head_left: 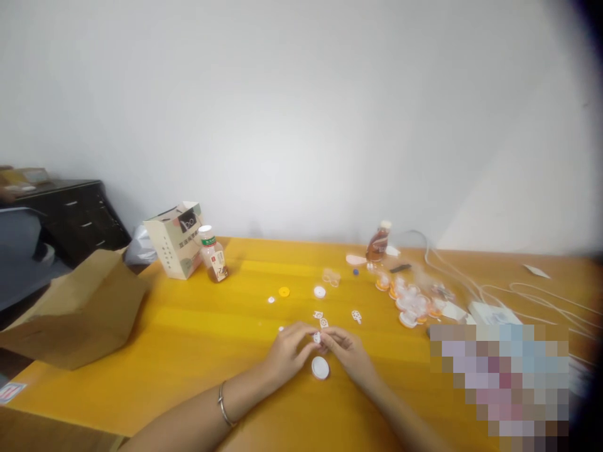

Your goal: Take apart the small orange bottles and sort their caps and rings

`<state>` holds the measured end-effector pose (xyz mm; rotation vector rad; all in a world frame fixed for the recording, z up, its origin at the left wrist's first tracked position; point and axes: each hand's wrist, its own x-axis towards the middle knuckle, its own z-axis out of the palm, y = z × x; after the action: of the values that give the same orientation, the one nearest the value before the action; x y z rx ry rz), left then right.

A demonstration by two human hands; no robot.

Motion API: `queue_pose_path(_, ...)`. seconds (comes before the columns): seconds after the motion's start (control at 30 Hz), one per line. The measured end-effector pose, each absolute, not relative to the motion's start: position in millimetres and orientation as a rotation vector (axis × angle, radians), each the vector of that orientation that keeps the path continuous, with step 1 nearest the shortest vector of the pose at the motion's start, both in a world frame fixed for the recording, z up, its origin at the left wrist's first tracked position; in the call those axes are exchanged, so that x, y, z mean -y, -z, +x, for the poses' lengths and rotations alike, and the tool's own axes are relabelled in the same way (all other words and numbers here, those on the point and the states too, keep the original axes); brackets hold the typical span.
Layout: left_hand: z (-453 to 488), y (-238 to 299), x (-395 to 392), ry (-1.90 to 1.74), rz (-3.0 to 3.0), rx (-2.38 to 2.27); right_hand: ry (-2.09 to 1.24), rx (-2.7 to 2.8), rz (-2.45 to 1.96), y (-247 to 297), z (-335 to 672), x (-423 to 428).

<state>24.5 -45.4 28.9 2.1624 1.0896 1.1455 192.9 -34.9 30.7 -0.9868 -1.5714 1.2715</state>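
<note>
My left hand and my right hand meet over the middle of the table, fingertips pinched on a small white plastic piece. Its exact kind is too small to make out. Just below the hands lies a round white disc. Beyond the fingertips are white cut-out pieces, with a similar white piece off to the right. Farther back sit a white round part, a yellow disc and a tiny white part.
Clear and orange round parts are heaped at the right, near a white power strip and cables. A brown bottle stands at the back. At the left are another bottle, a carton and a cardboard box.
</note>
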Motion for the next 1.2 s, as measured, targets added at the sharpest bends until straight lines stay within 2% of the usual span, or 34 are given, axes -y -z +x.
queue_pose_path(0.2, 23, -25, 46, -1.023, 2.458, -1.105, -1.199, 1.587, -1.023, -33, 193, 39)
queue_pose_path(0.77, 27, -19, 50, -1.016, 2.635, -1.182, -1.143, 1.62, -1.045, -28, 191, 46)
queue_pose_path(1.0, 26, -17, 50, -1.292, 2.482, -1.03, -1.271, 1.463, -1.061, -25, 189, 39)
queue_pose_path(1.2, 25, -24, 50, -1.307, 2.41, -0.97, -1.446, 1.377, -0.975, -21, 189, 34)
